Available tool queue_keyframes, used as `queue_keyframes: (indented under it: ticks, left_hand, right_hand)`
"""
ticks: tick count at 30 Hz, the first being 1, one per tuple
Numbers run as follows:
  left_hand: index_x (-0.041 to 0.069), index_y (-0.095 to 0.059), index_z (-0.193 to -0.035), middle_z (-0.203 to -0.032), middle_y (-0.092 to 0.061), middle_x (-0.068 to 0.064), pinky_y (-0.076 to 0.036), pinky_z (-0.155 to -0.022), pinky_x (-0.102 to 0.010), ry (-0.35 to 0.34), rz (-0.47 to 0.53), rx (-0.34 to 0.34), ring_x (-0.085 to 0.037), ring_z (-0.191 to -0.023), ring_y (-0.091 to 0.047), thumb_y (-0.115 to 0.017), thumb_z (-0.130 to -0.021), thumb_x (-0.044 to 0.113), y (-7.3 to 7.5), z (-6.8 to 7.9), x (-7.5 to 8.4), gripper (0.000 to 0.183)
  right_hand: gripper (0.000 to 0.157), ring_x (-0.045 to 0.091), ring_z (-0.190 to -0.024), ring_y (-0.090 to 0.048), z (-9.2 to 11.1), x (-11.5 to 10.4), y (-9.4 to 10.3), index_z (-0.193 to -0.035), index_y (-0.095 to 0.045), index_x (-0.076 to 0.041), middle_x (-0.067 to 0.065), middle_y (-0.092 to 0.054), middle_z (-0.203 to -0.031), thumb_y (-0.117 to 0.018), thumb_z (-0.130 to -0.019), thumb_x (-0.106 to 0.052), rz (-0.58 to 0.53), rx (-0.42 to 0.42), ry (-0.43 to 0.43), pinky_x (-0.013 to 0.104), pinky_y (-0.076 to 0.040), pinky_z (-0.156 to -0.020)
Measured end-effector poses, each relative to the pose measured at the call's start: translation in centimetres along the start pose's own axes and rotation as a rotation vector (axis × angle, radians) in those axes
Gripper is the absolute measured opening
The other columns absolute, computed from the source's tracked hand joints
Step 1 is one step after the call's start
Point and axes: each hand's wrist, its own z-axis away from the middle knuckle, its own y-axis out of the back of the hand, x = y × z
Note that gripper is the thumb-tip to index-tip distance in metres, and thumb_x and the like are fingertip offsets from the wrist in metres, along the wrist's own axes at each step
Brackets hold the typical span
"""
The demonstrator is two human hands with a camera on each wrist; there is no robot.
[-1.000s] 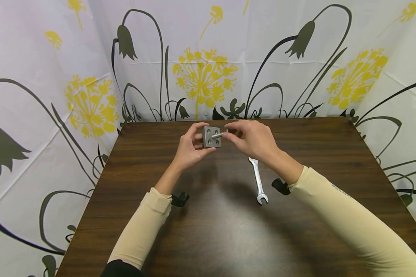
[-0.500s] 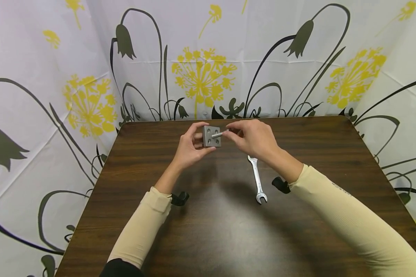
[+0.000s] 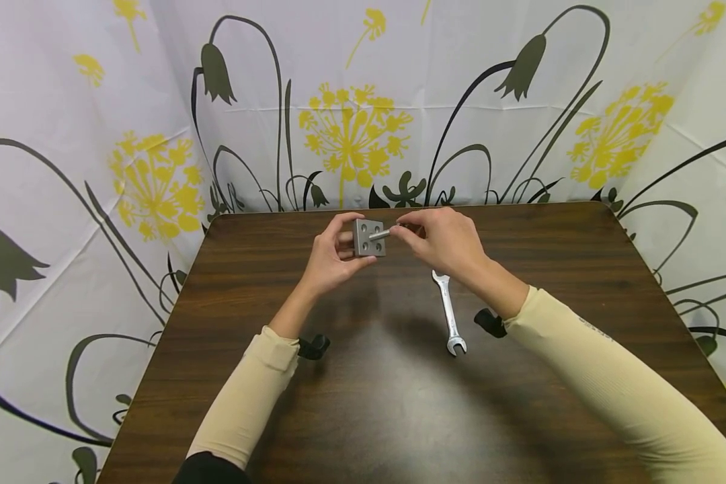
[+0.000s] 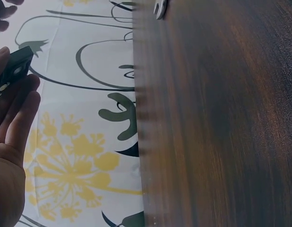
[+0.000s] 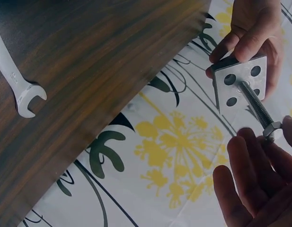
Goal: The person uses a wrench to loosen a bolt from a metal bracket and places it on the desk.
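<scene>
Above the far part of the table, my left hand [image 3: 329,262] grips a small square metal block [image 3: 372,245] by its edges, thumb below and fingers above in the head view. Several round holes surround the middle of the block's face. A threaded hex bolt [image 5: 257,107] stands out from that middle, its far end at the face. My right hand [image 3: 448,243] pinches the bolt at its hex head [image 5: 272,128] between thumb and fingers. In the left wrist view only the dark edge of the block [image 4: 18,64] shows, between thumb and fingers.
An open-ended wrench [image 3: 449,314] lies on the dark wooden table [image 3: 363,403], below my right hand. Behind the table hangs a white curtain [image 3: 448,87] with a flower print. Black camera mounts [image 3: 490,323] stick out from both wrists.
Both hands stay nearly in place around the block and bolt. My right fingers have shifted slightly at the bolt head. The wrench has not moved on the table.
</scene>
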Motion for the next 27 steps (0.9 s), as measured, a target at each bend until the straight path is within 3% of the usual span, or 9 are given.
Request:
queue_keyframes:
  ticks: [4, 7, 14, 19, 22, 27]
  left_hand:
    - [-0.005, -0.045, -0.131, -0.111, -0.066, -0.03, -0.056, -0.081, -0.05, 0.008, 0.004, -0.005, -0.039, -0.099, -0.068, -0.078, -0.072, -0.016, 0.02, -0.02, 0.05, 0.069]
    - [-0.003, -0.046, -0.131, -0.11, -0.066, -0.03, -0.056, -0.081, -0.051, 0.015, 0.003, 0.001, -0.039, -0.098, -0.068, -0.078, -0.072, -0.016, 0.04, 0.03, 0.16, 0.068]
    - [-0.003, -0.046, -0.131, -0.11, -0.066, -0.03, -0.056, -0.082, -0.053, 0.013, -0.002, -0.001, -0.039, -0.099, -0.067, -0.079, -0.072, -0.015, 0.03, -0.05, 0.21, 0.068]
    - [-0.003, -0.046, -0.131, -0.11, -0.066, -0.03, -0.055, -0.082, -0.053, 0.023, -0.003, 0.0, -0.039, -0.098, -0.068, -0.079, -0.072, -0.016, 0.09, -0.04, 0.16, 0.069]
    - [-0.006, -0.045, -0.131, -0.11, -0.066, -0.03, -0.056, -0.081, -0.052, 0.023, 0.0, 0.002, -0.04, -0.098, -0.068, -0.079, -0.072, -0.015, 0.14, -0.02, 0.2, 0.069]
    - [-0.006, -0.045, -0.132, -0.109, -0.067, -0.029, -0.056, -0.081, -0.05, 0.016, 0.008, 0.01, -0.039, -0.097, -0.068, -0.079, -0.072, -0.016, 0.22, 0.0, 0.1, 0.07]
  right_hand:
    - [0.022, 0.009, -0.074, -0.062, 0.04, 0.06, 0.08, -0.111, -0.075, -0.021, -0.008, -0.069, -0.085, -0.072, -0.091, -0.03, -0.012, -0.015, 0.038, 0.035, -0.05, -0.061]
    - [0.028, 0.011, -0.078, -0.063, 0.09, 0.09, 0.01, -0.116, -0.073, -0.02, -0.006, -0.068, -0.09, -0.076, -0.088, -0.024, -0.032, -0.012, 0.083, 0.035, -0.051, -0.064]
    - [0.028, 0.008, -0.071, -0.061, -0.08, 0.07, -0.19, -0.112, -0.074, -0.023, -0.01, -0.07, -0.082, -0.068, -0.092, -0.04, -0.006, 0.008, 0.027, 0.036, -0.048, -0.057]
    - [0.024, 0.009, -0.075, -0.063, -0.18, 0.13, -0.15, -0.113, -0.074, -0.021, -0.007, -0.07, -0.088, -0.073, -0.09, -0.027, -0.015, 0.003, 0.077, 0.035, -0.05, -0.06]
    - [0.028, 0.01, -0.077, -0.065, -0.19, 0.07, -0.11, -0.116, -0.073, -0.021, -0.007, -0.07, -0.09, -0.075, -0.088, -0.028, -0.018, 0.012, 0.093, 0.035, -0.051, -0.062]
    - [0.03, 0.008, -0.073, -0.063, -0.28, 0.01, -0.02, -0.111, -0.075, -0.024, -0.009, -0.07, -0.082, -0.066, -0.093, -0.045, 0.0, 0.007, -0.006, 0.034, -0.048, -0.058]
